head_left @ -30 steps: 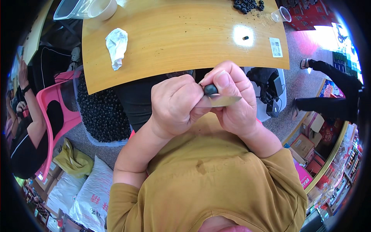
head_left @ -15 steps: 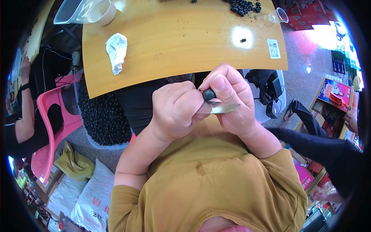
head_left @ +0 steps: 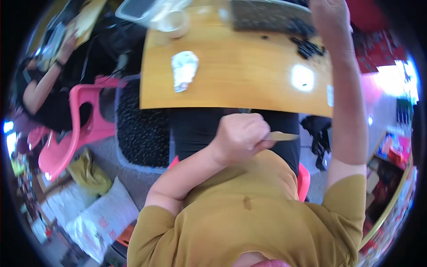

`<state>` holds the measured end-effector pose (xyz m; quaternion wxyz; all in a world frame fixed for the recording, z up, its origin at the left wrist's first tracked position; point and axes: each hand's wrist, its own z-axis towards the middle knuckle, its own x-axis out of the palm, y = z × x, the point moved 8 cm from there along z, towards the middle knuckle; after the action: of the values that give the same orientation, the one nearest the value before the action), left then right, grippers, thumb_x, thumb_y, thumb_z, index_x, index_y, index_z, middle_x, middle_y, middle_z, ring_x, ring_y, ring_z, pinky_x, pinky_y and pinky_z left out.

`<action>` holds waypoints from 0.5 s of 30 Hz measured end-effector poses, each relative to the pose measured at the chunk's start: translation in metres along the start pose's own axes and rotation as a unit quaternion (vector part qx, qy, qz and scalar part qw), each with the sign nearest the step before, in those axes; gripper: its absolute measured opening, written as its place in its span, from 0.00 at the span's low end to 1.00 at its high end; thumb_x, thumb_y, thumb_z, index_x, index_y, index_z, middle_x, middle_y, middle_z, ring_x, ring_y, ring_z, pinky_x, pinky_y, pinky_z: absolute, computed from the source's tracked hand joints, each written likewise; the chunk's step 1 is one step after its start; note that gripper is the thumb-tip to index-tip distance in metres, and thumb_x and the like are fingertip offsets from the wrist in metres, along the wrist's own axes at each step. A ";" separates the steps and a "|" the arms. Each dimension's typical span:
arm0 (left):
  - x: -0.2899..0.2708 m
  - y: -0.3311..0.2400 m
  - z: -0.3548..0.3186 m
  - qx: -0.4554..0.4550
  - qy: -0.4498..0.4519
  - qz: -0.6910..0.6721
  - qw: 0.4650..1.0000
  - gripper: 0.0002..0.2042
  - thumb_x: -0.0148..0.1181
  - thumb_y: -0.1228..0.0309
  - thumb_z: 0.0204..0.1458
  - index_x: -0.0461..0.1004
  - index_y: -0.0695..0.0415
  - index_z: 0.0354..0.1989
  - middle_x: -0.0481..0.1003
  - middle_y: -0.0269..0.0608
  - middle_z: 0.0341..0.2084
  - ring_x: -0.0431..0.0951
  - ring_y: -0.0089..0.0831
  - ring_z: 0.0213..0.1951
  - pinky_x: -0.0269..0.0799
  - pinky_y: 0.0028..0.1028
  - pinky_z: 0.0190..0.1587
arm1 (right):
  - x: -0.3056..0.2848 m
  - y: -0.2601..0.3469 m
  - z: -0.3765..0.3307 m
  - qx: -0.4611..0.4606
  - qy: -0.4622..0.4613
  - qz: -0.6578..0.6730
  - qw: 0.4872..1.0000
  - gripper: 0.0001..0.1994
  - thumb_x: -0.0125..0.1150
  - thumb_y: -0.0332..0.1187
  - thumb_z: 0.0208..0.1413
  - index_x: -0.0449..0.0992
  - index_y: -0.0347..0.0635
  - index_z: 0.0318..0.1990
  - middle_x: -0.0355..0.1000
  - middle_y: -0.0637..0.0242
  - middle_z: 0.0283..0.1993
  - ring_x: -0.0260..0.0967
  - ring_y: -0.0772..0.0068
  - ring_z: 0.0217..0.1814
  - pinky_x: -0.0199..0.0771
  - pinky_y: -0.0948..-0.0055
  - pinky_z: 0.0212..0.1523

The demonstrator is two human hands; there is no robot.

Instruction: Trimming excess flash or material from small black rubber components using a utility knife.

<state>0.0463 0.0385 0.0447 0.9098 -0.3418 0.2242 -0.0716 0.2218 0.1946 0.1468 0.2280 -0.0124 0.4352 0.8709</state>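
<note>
My left hand (head_left: 242,137) is closed in front of my chest, gripping a small knife. The knife's blade (head_left: 283,136) sticks out to the right of the fist. My right arm is stretched far over the right side of the table, and my right hand (head_left: 331,20) reaches the upper edge of the view. Its fingers are cut off there, so what it holds or touches is hidden. Small dark round pieces (head_left: 307,47) lie on the table just left of the right forearm, blurred. Behind them is a wide tray (head_left: 271,20) with dark contents.
On the wooden table (head_left: 222,84) lies a crumpled white cloth (head_left: 184,70). A pale round tub (head_left: 174,24) and a clear bin (head_left: 133,9) stand at the far left. Below the table's left end is a bin (head_left: 142,168) full of dark round pieces. A pink chair (head_left: 73,133) and another person are at left.
My right hand has left my left hand and swung far forward to the right. The dark round piece no longer shows at the knife. The view has shifted, bringing the tray into sight.
</note>
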 end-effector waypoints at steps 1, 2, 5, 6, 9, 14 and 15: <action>-0.007 0.003 -0.003 -0.021 -0.017 0.002 1.000 0.11 0.62 0.73 0.36 0.62 0.56 0.16 0.58 0.37 0.10 0.63 0.34 0.13 0.57 0.30 0.14 | 0.012 -0.014 0.004 -0.006 0.024 -0.189 0.982 0.06 0.52 0.32 0.55 0.69 0.39 0.34 0.64 0.73 0.26 0.58 0.88 0.28 0.58 0.87 0.29; -0.010 0.004 -0.002 -0.027 -0.014 0.002 1.000 0.12 0.62 0.74 0.35 0.62 0.56 0.15 0.58 0.37 0.10 0.62 0.35 0.13 0.56 0.29 0.14 | 0.015 -0.023 0.003 -0.057 0.027 -0.303 0.951 0.09 0.52 0.33 0.54 0.69 0.35 0.35 0.64 0.72 0.26 0.59 0.86 0.28 0.60 0.84 0.29; -0.015 0.007 -0.004 -0.044 -0.054 -0.006 0.998 0.14 0.64 0.74 0.32 0.61 0.56 0.14 0.60 0.36 0.10 0.63 0.34 0.12 0.57 0.28 0.15 | 0.003 -0.022 -0.016 -0.075 0.010 -0.339 0.938 0.15 0.56 0.38 0.52 0.72 0.39 0.44 0.71 0.61 0.38 0.68 0.71 0.38 0.66 0.71 0.42; -0.020 0.010 -0.006 -0.053 -0.060 0.010 0.997 0.14 0.64 0.74 0.32 0.61 0.56 0.14 0.60 0.36 0.10 0.63 0.34 0.12 0.57 0.28 0.15 | 0.008 -0.003 -0.032 -0.078 -0.015 -0.320 0.944 0.15 0.56 0.37 0.52 0.72 0.39 0.44 0.71 0.62 0.38 0.68 0.72 0.39 0.65 0.74 0.44; -0.020 0.012 -0.006 -0.059 -0.058 -0.001 0.997 0.14 0.64 0.76 0.32 0.60 0.56 0.14 0.60 0.36 0.10 0.63 0.34 0.12 0.57 0.28 0.15 | 0.002 0.012 -0.075 -0.178 -0.041 -0.287 0.940 0.11 0.57 0.29 0.51 0.73 0.38 0.42 0.70 0.62 0.38 0.66 0.73 0.39 0.66 0.76 0.42; -0.013 0.016 -0.006 -0.057 -0.047 -0.019 0.997 0.14 0.63 0.77 0.33 0.60 0.56 0.14 0.61 0.36 0.10 0.64 0.34 0.13 0.58 0.28 0.15 | -0.001 -0.045 -0.117 0.026 0.056 -0.293 0.954 0.11 0.55 0.29 0.52 0.71 0.37 0.43 0.67 0.61 0.44 0.65 0.71 0.42 0.64 0.75 0.46; -0.012 0.016 -0.007 -0.057 -0.044 -0.021 0.997 0.14 0.63 0.77 0.33 0.60 0.56 0.14 0.61 0.36 0.10 0.64 0.34 0.13 0.58 0.28 0.15 | -0.002 -0.051 -0.119 0.028 0.055 -0.294 0.954 0.11 0.55 0.29 0.52 0.71 0.37 0.43 0.67 0.61 0.44 0.65 0.71 0.42 0.64 0.75 0.46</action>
<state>0.0323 0.0500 0.0337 0.8962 -0.4006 0.1802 -0.0621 0.2235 0.1291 0.0356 0.4497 -0.1811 0.4487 0.7508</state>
